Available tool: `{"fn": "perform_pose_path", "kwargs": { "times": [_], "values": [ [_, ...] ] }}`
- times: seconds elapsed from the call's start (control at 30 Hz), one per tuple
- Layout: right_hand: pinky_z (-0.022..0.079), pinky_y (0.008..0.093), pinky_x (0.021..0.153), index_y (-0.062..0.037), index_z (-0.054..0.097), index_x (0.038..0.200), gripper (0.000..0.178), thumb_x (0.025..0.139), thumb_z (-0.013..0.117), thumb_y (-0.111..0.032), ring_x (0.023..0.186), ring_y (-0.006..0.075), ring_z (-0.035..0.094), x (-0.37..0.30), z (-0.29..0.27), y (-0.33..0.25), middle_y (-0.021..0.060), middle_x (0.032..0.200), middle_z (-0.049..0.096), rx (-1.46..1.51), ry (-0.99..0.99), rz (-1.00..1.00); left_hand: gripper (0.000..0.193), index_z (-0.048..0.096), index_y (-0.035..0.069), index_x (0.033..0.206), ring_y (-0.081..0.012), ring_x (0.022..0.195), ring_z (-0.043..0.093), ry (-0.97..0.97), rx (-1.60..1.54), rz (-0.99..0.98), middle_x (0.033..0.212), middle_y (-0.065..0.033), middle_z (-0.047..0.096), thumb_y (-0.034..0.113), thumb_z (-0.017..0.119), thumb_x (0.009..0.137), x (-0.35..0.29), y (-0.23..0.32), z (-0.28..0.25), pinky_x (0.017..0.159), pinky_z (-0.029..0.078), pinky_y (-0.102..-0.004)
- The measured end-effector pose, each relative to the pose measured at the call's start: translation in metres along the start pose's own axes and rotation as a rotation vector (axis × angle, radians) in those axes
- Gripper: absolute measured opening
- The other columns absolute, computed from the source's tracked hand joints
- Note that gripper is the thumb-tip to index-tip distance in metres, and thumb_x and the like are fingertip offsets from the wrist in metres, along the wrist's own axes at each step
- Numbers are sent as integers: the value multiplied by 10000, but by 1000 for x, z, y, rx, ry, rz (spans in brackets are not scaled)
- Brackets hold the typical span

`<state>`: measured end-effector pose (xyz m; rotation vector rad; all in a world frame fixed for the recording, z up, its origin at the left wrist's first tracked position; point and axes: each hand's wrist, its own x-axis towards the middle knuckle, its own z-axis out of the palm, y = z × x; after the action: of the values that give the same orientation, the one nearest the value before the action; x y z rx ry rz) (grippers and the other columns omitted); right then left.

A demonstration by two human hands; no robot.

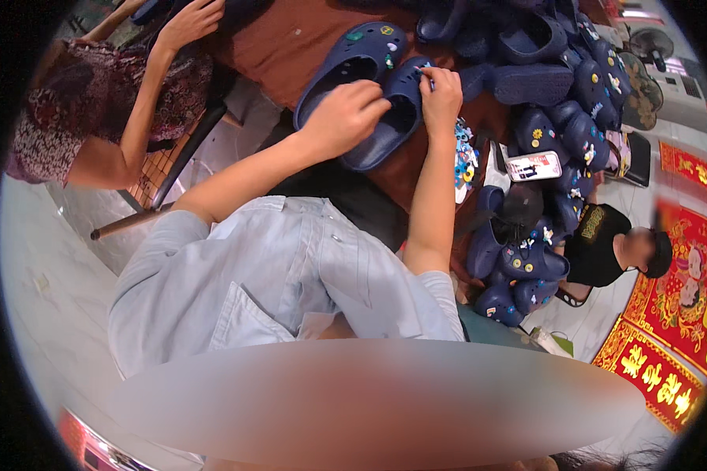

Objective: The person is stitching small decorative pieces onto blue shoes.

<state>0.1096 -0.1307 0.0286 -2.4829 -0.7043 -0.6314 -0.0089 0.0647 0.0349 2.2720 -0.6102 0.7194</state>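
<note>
Two dark blue clogs lie side by side before me on a brown cloth [263,59]. Green, yellow and white charms dot the toe of the left clog [349,55]. Over the opening of the right clog [401,118], my left hand [349,116] has its fingers curled and closed at the near rim; the fingertips are partly hidden. My right hand [442,96] pinches at that clog's toe, where a small pale piece that looks like a shoe charm [419,70] shows at the fingertips. Just right of my right wrist lies a pile of colourful shoe charms [464,157].
More dark blue clogs [530,82] are heaped at the far side and down the right. A phone with a lit screen [534,166] rests among them. Another person's hand [192,23] is at the far left, and a person in black [605,245] is beyond the right edge.
</note>
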Motion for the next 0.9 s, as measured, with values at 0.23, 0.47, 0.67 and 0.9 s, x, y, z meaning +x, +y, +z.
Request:
{"fn": "perform_pose_path", "kwargs": {
  "times": [0.23,0.47,0.67,0.9],
  "values": [
    [491,407,811,-39,700,878,117,761,696,-40,892,312,591,4,4,4,108,887,652,-112,-74,-94,365,650,101,1105,-222,1293,478,-160,142,272,1172,-43,599,95,657,740,14,-17,28,1103,272,-555],
    [492,404,812,-31,706,887,102,787,686,-29,896,314,589,1,0,4,112,897,649,-27,-118,-42,181,709,113,921,-199,1332,443,-170,160,224,977,7,660,119,620,763,3,-32,51,1163,189,-530],
    [492,405,797,-34,712,892,91,812,670,-39,894,312,586,3,-1,1,103,894,644,-59,-145,-56,128,707,113,848,-195,1338,437,-200,170,212,946,17,662,128,612,764,1,-33,51,1174,179,-519],
    [458,399,768,-94,730,895,160,856,586,-153,941,266,572,5,-7,-9,57,921,654,-377,-247,-183,143,723,122,854,-187,1340,440,-215,198,182,985,26,677,148,618,762,1,-32,51,1177,173,-514]
  ]
}}
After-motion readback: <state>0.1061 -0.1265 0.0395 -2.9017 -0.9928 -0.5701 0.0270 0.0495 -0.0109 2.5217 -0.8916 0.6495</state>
